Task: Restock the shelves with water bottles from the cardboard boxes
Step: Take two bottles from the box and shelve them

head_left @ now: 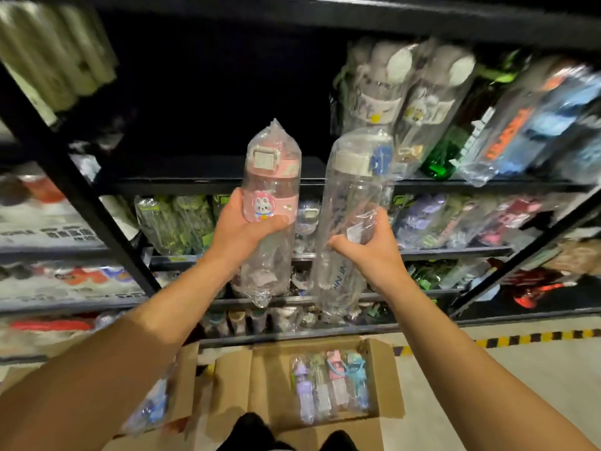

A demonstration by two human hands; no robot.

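Your left hand (242, 227) is wrapped around the middle of a clear plastic bottle (271, 203) with a pink lid and a pink band bearing a cartoon rabbit; the whole bottle is sealed in a thin, crinkly transparent bag that comes to a twisted point above the cap and bunches at the bottom. Your right hand (367, 247) grips a taller, slimmer clear bottle (351, 209) with a white lid and a blue strap, also sleeved in glossy wrinkled film, your fingers curled over its lower middle. Both bottles stand roughly upright, side by side, raised in front of the black metal shelf (208, 183), whose upper level is dark and bare behind them. To the right on that same level, more bagged bottles (422, 102) lean together, some clear with pale lids, one deep green, others with orange and blue lettering, all blurred. The lower levels hold further rows of wrapped bottles, too smeared to tell apart. On the floor below you sits an open brown cardboard box (266, 379), flaps spread, with four small wrapped bottles (330, 385) lying in a row inside: purple, pale, pink and light blue. A yellow-and-black striped line (533, 338) runs along the pale floor on the right.
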